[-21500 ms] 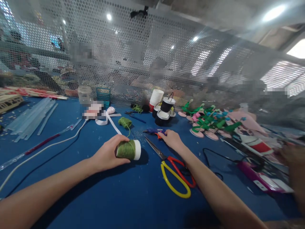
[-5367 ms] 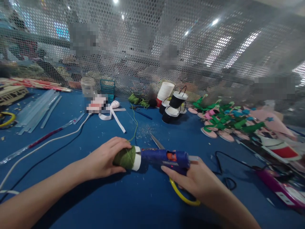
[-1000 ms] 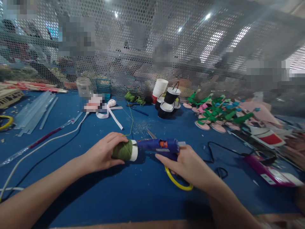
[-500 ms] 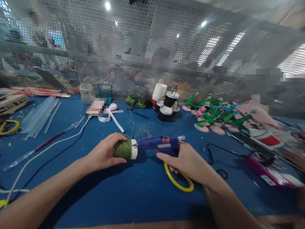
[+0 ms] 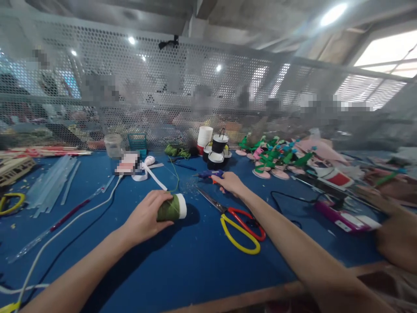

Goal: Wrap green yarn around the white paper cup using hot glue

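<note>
My left hand (image 5: pixel 148 215) is closed around a white paper cup (image 5: pixel 183 206) lying on its side, most of its wall wrapped in green yarn (image 5: pixel 169 209). A strand of that yarn runs from the cup toward the back of the table. Farther away, my right hand (image 5: pixel 230 182) grips a blue glue gun (image 5: pixel 208 174), its nozzle pointing left, low over the tabletop. Between me and the glue gun lie scissors (image 5: pixel 223 209) with one red and one yellow handle, untouched, blades pointing up and left.
Stacked white cups (image 5: pixel 205 136) and small black-wrapped buckets (image 5: pixel 216 160) stand at the back. Green felt plants (image 5: pixel 276 156) fill the back right. A purple power strip (image 5: pixel 340 217) lies right, near another person's arm (image 5: pixel 395 230). Clear glue sticks (image 5: pixel 54 182) lie left.
My right hand has carried the glue gun from the cup's rim away toward the back. The scissors are now uncovered. My left hand still holds the cup, and the view has tilted up.
</note>
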Demonstrator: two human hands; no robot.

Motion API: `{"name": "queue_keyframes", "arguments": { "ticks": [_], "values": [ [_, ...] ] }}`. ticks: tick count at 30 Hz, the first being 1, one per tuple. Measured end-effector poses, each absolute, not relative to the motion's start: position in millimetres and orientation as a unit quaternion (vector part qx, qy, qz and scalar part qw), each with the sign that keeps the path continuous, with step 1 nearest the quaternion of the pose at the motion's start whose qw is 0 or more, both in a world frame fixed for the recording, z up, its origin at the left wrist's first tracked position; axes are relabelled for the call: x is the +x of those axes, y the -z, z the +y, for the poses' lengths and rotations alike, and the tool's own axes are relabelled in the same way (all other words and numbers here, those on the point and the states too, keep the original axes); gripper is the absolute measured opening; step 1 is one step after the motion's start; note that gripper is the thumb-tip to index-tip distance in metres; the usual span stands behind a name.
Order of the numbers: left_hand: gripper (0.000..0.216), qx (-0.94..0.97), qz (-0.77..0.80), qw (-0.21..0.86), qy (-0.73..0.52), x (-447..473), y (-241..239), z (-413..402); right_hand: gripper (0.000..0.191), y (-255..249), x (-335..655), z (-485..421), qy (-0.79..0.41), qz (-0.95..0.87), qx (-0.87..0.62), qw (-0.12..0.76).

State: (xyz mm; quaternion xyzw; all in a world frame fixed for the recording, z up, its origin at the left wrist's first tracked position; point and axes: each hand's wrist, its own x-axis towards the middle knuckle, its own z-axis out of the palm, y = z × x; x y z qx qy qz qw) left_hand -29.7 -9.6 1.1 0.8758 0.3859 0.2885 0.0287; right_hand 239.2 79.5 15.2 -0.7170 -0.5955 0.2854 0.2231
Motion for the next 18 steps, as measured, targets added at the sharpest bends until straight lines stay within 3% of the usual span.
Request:
{"name": "queue_keyframes", "arguments": {
  "ticks": [5, 9, 11, 14, 18],
  "values": [
    [0.049, 0.882, 0.377, 0.005, -0.283, -27.6, -5.9, -12.4, 0.015, -27.5, 224.2, 64.4, -0.183, -0.652, -0.686, 0.265],
    [0.05, 0.892, 0.36, 0.007, -0.273, -25.5, -6.7, -13.9, 0.013, -45.0, 186.9, 24.6, -0.194, -0.767, -0.543, 0.281],
    [0.05, 0.897, 0.35, 0.016, -0.27, -24.3, -6.4, -14.6, 0.023, -45.7, 169.0, 6.2, -0.213, -0.843, -0.408, 0.277],
    [0.05, 0.898, 0.341, 0.03, -0.276, -22.8, -5.8, -16.4, 0.042, -37.5, 152.9, -8.3, -0.189, -0.849, -0.416, 0.267],
    [0.063, 0.895, 0.34, 0.054, -0.285, -21.1, -5.9, -19.3, 0.037, -26.6, 147.3, -8.9, -0.198, -0.822, -0.444, 0.297]
  ]
}}
